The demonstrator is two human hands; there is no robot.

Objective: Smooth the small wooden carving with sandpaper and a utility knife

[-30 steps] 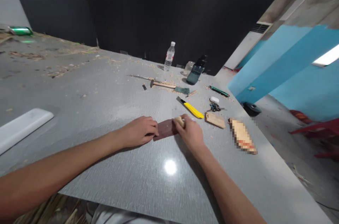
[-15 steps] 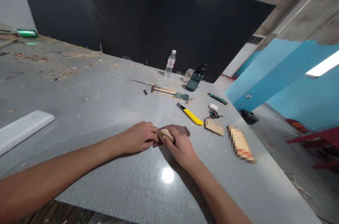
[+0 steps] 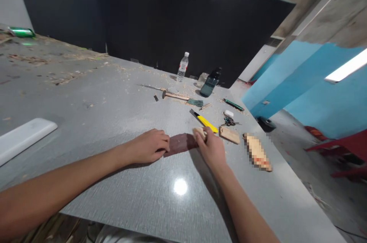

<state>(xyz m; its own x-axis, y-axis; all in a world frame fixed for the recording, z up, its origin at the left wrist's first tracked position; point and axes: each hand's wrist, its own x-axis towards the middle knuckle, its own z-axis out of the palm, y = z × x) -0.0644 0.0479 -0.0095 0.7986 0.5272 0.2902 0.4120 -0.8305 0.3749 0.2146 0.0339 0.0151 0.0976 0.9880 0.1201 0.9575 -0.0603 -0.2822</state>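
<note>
A dark reddish-brown sheet of sandpaper lies flat on the grey table. My left hand presses on its left end with curled fingers and pins it down. My right hand is closed around a small pale wooden piece and holds it against the right end of the sandpaper.
Beyond my hands lie a yellow utility knife, a wooden block, scissors, a hammer, a green pen, a water bottle and a dark bottle. A white slab sits at left. Wood shavings are scattered about.
My right hand slid the wooden piece from the left end of the sandpaper back to its right end. My left hand stayed on the sandpaper.
</note>
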